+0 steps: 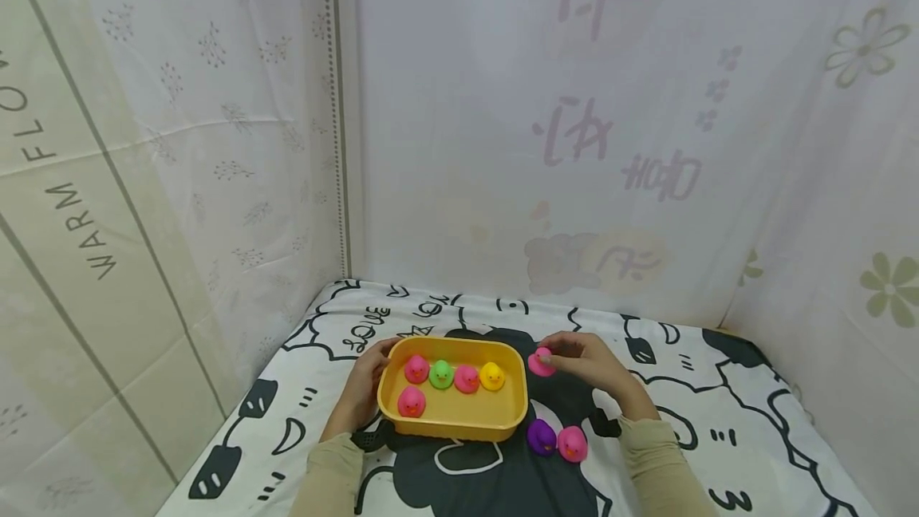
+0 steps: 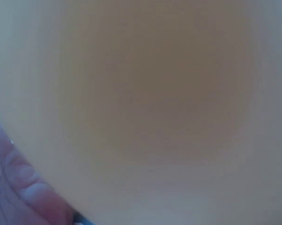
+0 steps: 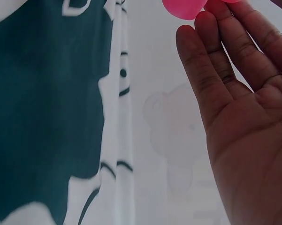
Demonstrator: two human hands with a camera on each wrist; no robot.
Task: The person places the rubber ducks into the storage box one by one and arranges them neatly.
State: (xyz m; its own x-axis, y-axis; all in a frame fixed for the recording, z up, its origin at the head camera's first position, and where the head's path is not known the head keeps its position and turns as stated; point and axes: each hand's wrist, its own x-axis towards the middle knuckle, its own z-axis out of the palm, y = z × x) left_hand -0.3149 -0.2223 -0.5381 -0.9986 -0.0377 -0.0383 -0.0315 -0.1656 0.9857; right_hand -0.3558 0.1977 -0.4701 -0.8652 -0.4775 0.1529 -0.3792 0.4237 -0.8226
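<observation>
My left hand point(image 1: 368, 381) grips the left side of a yellow plastic tray point(image 1: 452, 428) at its rim. In the left wrist view the tray's wall point(image 2: 169, 93) fills most of the picture, blurred, with part of the palm at the lower left. Inside the tray sit three pink rubber ducks point(image 1: 412, 402), a green duck point(image 1: 441, 374) and a yellow duck point(image 1: 491, 376). Just right of the tray, my right hand point(image 1: 592, 361) pinches another pink duck point(image 1: 541, 362) between thumb and fingers. That duck point(image 3: 184, 6) is partly cut off at the top of the right wrist view.
A purple duck point(image 1: 542, 437) and a pink duck point(image 1: 572, 444) lie side by side on the patterned black-and-white cloth point(image 1: 689, 397), near the tray's lower right corner. Printed curtains point(image 1: 459, 142) stand around the back and both sides.
</observation>
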